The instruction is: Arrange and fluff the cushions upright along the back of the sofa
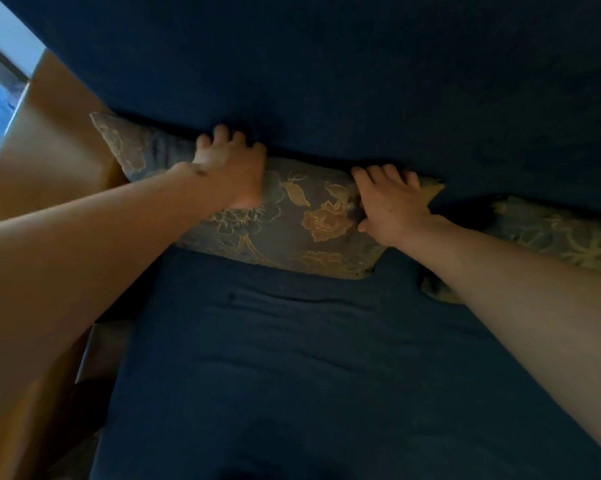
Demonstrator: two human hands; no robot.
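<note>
A grey-blue cushion (302,230) with a gold flower pattern stands against the dark blue sofa back (326,64), at the left end of the seat. My left hand (230,164) lies over its top edge on the left, fingers curled onto the fabric. My right hand (389,199) grips the cushion's upper right corner, thumb on the front face and fingers over the top. A second cushion (551,233) of the same pattern leans against the back to the right, partly hidden by my right forearm.
The blue sofa seat (292,358) stretches toward me below the cushions. A wooden armrest or side panel (50,150) borders the sofa on the left. A bright window strip (1,64) shows at the far upper left.
</note>
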